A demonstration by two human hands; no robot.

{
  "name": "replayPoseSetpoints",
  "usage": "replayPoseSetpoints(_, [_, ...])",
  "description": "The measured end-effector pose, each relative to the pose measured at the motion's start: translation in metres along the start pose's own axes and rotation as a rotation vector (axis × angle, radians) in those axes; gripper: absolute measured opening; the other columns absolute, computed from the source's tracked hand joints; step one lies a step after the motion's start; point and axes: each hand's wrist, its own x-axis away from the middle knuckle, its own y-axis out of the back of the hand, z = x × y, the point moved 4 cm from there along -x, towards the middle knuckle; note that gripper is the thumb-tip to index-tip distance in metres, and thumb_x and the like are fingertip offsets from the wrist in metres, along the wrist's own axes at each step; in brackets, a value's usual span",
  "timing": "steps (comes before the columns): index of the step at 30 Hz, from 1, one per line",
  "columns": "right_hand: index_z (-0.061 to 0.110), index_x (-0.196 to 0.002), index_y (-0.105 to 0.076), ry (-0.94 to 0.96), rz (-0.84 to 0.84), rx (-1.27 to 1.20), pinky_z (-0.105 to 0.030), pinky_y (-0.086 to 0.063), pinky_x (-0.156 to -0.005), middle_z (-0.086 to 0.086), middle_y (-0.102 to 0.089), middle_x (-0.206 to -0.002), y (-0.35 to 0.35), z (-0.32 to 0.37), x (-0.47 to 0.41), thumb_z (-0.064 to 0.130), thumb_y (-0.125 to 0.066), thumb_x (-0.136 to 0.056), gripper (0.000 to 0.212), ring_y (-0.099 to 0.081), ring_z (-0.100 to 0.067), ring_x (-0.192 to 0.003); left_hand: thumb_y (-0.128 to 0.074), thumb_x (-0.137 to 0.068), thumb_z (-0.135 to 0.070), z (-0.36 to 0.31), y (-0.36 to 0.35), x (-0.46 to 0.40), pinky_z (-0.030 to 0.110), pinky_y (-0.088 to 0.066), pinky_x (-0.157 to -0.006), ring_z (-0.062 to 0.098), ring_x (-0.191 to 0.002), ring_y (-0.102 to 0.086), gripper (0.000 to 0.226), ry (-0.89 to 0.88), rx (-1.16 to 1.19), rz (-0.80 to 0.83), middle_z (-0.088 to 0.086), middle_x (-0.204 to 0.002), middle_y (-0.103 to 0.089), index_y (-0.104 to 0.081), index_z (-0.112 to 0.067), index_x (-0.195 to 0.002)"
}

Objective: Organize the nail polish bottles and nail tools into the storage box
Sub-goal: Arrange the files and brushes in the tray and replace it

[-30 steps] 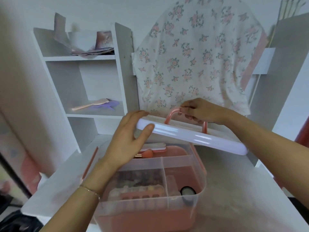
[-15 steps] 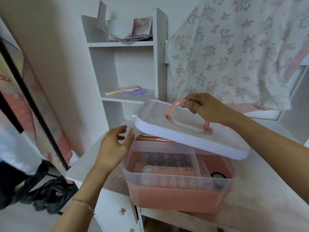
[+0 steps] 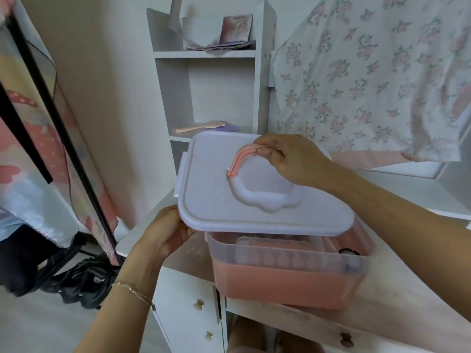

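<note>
Nearest, left hand (image 3: 167, 234) reaching up from below, bracelet (image 3: 135, 293) at the wrist, fingers curled under and thumb against the near left corner of the lid (image 3: 229, 197), gripping its rim, probably to steady and steer that corner. Just beyond and to the right, storage box (image 3: 288, 276) sitting on the white desk (image 3: 397, 296) close to its front edge, above drawers with small knobs (image 3: 198, 304); translucent upper walls, solid pink lower part, rows of nail polish bottles (image 3: 280, 258) dimly visible through the frosted plastic, a dark round item (image 3: 348, 252) at the right end, too blurred to name. Lid above the box, tilted, left side raised and overhanging the box's left wall, right edge low near the rim, not yet seated; likely mid-closing, though lifting off cannot be ruled out. Pale lilac-white lid, rounded corners, moulded recess under a pink arched handle (image 3: 244, 159). Right hand (image 3: 290, 159) clenched round the top of that handle, carrying the weight. Farther back, white shelf unit (image 3: 262, 72) with a pink brush (image 3: 201, 126) and some papers (image 3: 224, 42); floral cloth (image 3: 369, 80) hanging at right.
</note>
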Motion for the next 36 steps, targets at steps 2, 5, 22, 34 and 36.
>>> replayPoseSetpoints(2, [0.02,-0.107,-0.059,0.016,0.049,-0.029,-0.029,-0.033,-0.071,0.021,-0.047,-0.069,-0.006,0.006,0.0,0.032,-0.036,-0.097,0.028,-0.047,-0.014,-0.078,-0.04,-0.094,-0.008,0.001,-0.001,0.002,0.029,-0.058,-0.059,0.018,-0.075,-0.071,0.03,0.025,-0.012,0.079,0.004,-0.086,-0.074,-0.07,-0.013,-0.091])
replayPoseSetpoints(5, [0.015,-0.106,-0.061,0.023,0.095,-0.036,-0.03,-0.038,-0.071,0.007,-0.06,-0.082,-0.01,0.003,0.004,0.029,-0.038,-0.096,0.029,-0.051,-0.016,-0.081,-0.037,-0.097,-0.019,0.002,0.001,0.004,0.031,-0.057,-0.061,0.019,-0.082,-0.07,0.031,0.081,0.032,0.13,0.005,-0.093,-0.073,-0.067,-0.013,-0.1])
replayPoseSetpoints(22, [0.037,-0.066,-0.044,-0.107,0.265,-0.082,-0.028,-0.034,-0.067,0.009,-0.046,-0.061,-0.012,-0.027,0.022,0.02,-0.041,-0.096,0.035,-0.045,-0.013,-0.062,-0.056,-0.088,-0.021,0.007,-0.004,0.002,0.021,-0.054,-0.062,0.011,-0.071,-0.067,0.018,-0.056,-0.045,0.025,-0.002,-0.084,-0.072,-0.072,-0.013,-0.091])
replayPoseSetpoints(34, [0.019,-0.11,-0.06,-0.148,0.216,0.109,-0.032,-0.039,-0.077,-0.004,-0.065,-0.097,-0.013,-0.029,0.037,0.033,-0.036,-0.097,0.031,-0.057,-0.026,-0.091,-0.054,-0.083,-0.016,-0.004,-0.018,0.012,0.02,-0.052,-0.061,0.014,-0.069,-0.06,0.017,-0.216,-0.096,-0.01,0.002,-0.073,-0.062,-0.069,-0.012,-0.075])
replayPoseSetpoints(36, [0.015,-0.104,-0.062,-0.139,0.203,0.066,-0.034,-0.044,-0.078,-0.006,-0.066,-0.094,-0.01,-0.026,0.04,0.042,-0.034,-0.095,0.039,-0.059,-0.026,-0.087,-0.052,-0.085,-0.018,-0.01,-0.023,0.013,0.021,-0.051,-0.06,0.014,-0.068,-0.06,0.026,-0.231,-0.033,0.001,0.002,-0.073,-0.063,-0.069,-0.015,-0.066])
